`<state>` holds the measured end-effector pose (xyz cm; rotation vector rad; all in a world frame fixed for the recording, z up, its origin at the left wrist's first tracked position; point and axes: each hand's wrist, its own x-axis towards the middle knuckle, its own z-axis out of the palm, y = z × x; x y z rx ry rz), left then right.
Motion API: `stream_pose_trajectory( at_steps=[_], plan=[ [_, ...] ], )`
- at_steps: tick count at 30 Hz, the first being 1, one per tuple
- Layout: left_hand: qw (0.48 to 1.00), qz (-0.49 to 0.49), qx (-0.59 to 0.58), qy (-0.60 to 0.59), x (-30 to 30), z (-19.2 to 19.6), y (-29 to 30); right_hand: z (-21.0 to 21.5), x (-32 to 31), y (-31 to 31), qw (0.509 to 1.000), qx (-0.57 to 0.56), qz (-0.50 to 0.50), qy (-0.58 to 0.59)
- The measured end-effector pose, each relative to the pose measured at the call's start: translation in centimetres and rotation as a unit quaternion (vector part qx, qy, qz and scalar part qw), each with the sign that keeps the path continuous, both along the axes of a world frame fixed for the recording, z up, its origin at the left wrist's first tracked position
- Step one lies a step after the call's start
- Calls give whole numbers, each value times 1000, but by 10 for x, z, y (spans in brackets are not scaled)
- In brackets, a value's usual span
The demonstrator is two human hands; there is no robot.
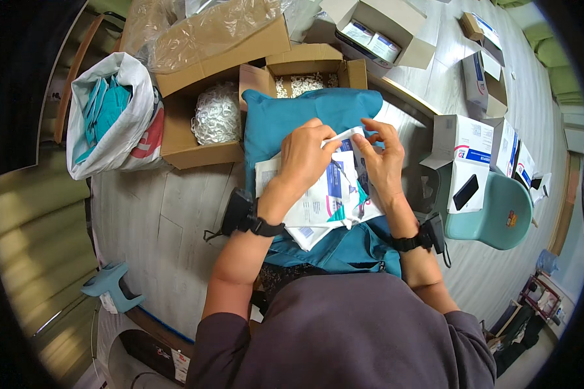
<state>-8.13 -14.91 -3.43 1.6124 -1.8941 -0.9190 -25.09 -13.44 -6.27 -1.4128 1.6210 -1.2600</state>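
Here the left hand (303, 155) and the right hand (383, 157) meet over a small white paper packet with blue print (346, 144), held up between them above the person's lap. The left hand is curled closed, its thumb and fingers pinching the packet's left end; the right hand is also closed in a pinch on the packet's right end, thumb and forefinger together, the other fingers loosely bent. The packet sits just above a loose stack of white printed leaflets and flat packets (324, 201), which lies beneath both hands and under the wrists, resting on a teal fabric cushion (285, 117) that spreads across the lap. Each wrist wears a black strap with a small black device (239, 212) attached.

Beyond the cushion, an open brown cardboard box filled with white curly packing pieces (215, 117) stands on the pale wooden floor (162, 220), and a second open cardboard box (305, 76) sits just beside it. To the left, a white plastic bag holding teal cloth (113, 113) leans near the box. To the right, white and blue cartons (464, 146) stand near a pale green plastic stool (499, 217), with a black phone (466, 192) lying on one carton.
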Motion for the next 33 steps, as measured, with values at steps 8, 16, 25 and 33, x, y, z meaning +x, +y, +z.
stream_pose_trajectory(
  at_steps=[8, 16, 25, 33],
  plan=[
    [997, -71, -14, -5, 2, 11, 17, 0, 9, 16, 992, 56, 94, -62],
    [989, -1, -136, 57, 0, 17, 44, 12, 23, 10, 989, 100, 81, -72],
    [979, -20, -97, 180, 1, 96, 103, -40, -13, -31, 984, 171, -55, 21],
    [992, 16, -57, 113, 46, 31, 46, -30, -22, -22, 984, 175, -39, 10]
  ],
)
